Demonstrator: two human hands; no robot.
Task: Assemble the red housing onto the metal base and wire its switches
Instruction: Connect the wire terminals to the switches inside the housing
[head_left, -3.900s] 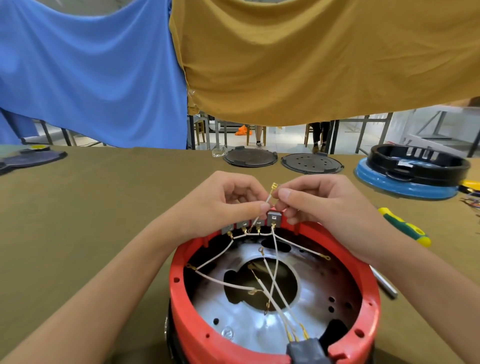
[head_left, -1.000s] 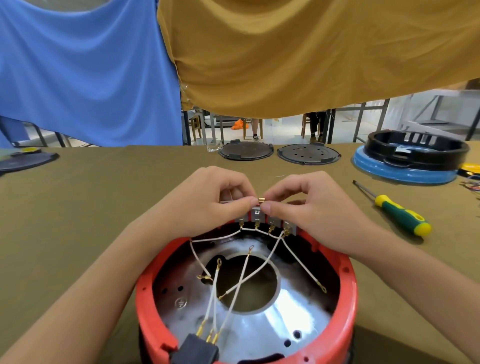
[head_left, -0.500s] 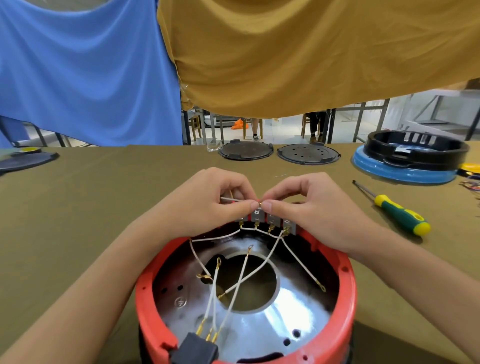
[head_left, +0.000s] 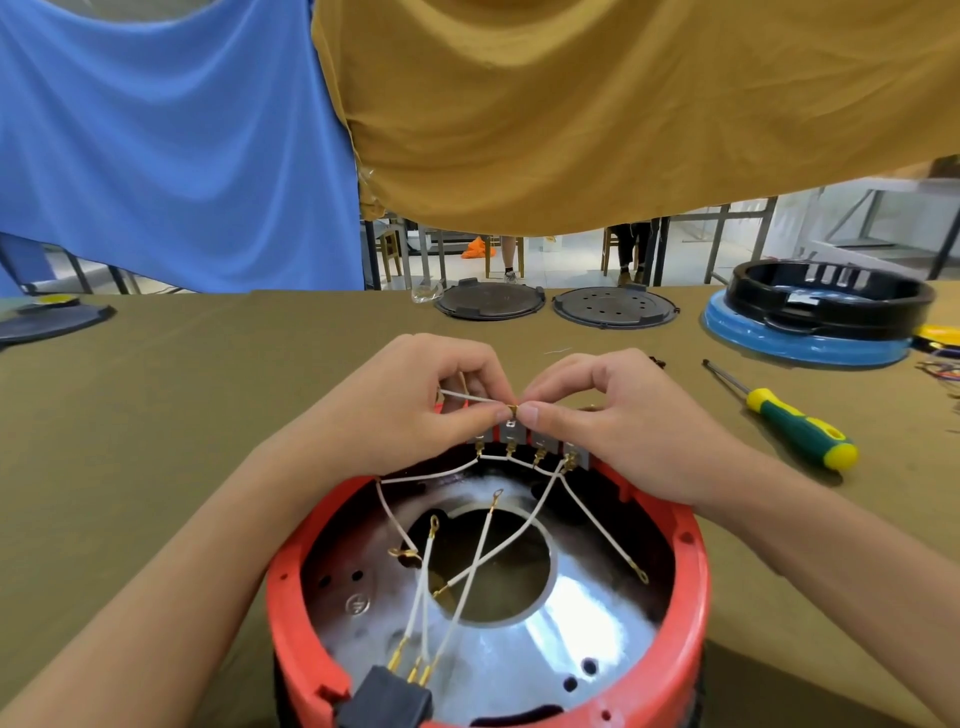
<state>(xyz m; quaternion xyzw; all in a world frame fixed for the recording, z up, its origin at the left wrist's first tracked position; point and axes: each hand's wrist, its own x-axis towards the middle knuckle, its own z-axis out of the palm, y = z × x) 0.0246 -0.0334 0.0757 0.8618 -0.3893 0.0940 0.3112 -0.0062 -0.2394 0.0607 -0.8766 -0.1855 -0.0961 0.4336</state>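
Note:
The red housing (head_left: 691, 587) sits on the shiny metal base (head_left: 582, 618) near the table's front edge. A row of grey switches (head_left: 511, 432) stands at its far rim, with white wires (head_left: 478, 551) running across the base to a black connector (head_left: 384, 701). My left hand (head_left: 415, 400) and my right hand (head_left: 613, 410) meet just above the switches. Together they pinch one white wire's brass terminal (head_left: 512, 409) between thumbs and forefingers.
A green-and-yellow screwdriver (head_left: 795, 434) lies to the right on the olive table (head_left: 182, 395). Two black discs (head_left: 491, 300) (head_left: 615, 306) and a black ring on a blue base (head_left: 826, 312) stand at the back. Blue and mustard cloths hang behind.
The housing was turned since the earliest frame and the view shifted left. Over the last second both hands stay pinched on the terminal, and the wire now trails left from it.

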